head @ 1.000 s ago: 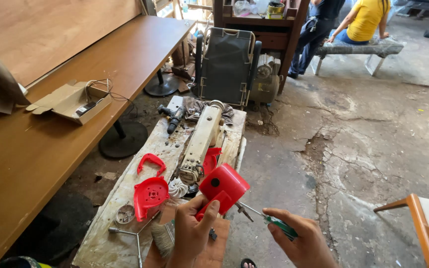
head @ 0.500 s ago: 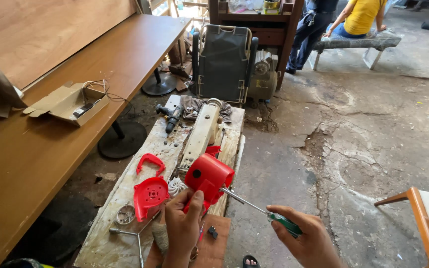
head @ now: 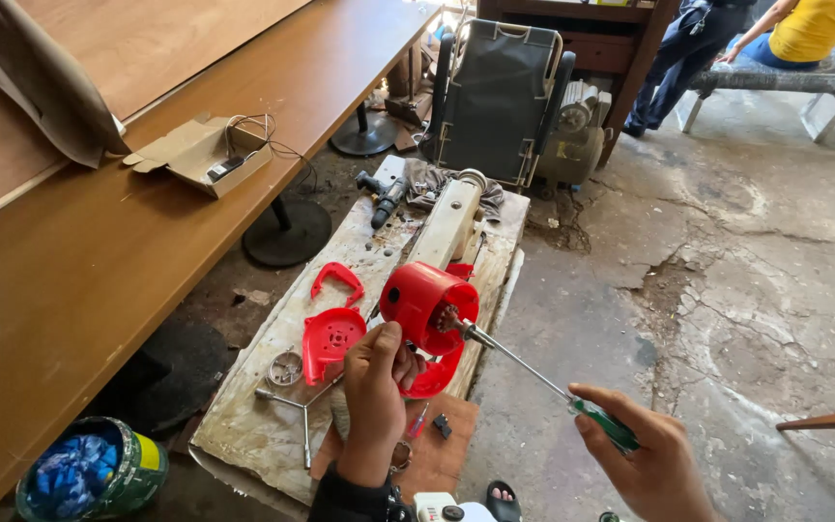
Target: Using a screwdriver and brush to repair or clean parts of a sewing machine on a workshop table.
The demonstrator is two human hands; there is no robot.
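The left hand (head: 376,387) is wrapped tight around a red round shell (head: 427,304), held up over a dirty white board (head: 273,416). The open side of the shell faces right, and some metal parts sit inside it. The right hand (head: 645,459) is closed on a green-handled screwdriver (head: 533,372), and its tip pokes into the shell. A red round cover (head: 332,338) lies flat on the board, just left of the shell. Far left, an open cardboard box (head: 200,155) on the long brown table (head: 99,280) has wires in it. Near left, a green bucket (head: 94,474) holds blue cloth.
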